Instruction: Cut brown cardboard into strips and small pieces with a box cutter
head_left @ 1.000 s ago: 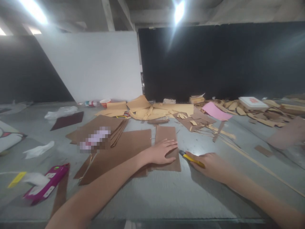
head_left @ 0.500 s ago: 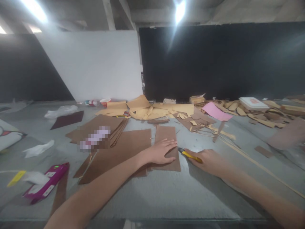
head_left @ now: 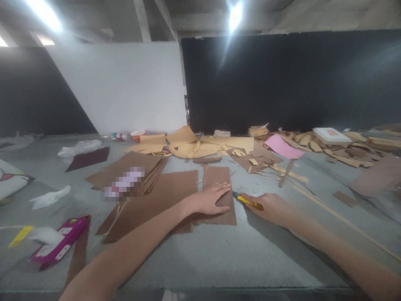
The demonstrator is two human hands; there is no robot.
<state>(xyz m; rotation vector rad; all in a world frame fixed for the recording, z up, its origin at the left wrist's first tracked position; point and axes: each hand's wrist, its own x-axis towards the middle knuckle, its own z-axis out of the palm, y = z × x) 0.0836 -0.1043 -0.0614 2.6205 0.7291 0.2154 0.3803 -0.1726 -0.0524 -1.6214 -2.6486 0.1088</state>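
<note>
My left hand (head_left: 213, 200) lies flat with its fingers spread on a narrow brown sheet (head_left: 216, 175). My right hand (head_left: 272, 207) is closed round a yellow utility knife (head_left: 250, 202). The dark tip of the knife points left and sits at the right edge of that sheet; whether it touches cannot be made out. Left of the narrow sheet is a larger brown sheet (head_left: 163, 196), partly hidden under my left forearm. Behind it rests a stack of brown sheets (head_left: 131, 161), with a blurred-out pale object on top.
A purple power strip (head_left: 62, 242) with a white plug lies at the left. Tan and brown scraps (head_left: 225, 144) line the back of the grey table (head_left: 200, 259). A pink sheet (head_left: 283, 147) and a white box (head_left: 332, 136) are at the back right.
Almost nothing differs. The whole view has shifted very slightly; both hands and the knife keep the same places against the narrow sheet.
</note>
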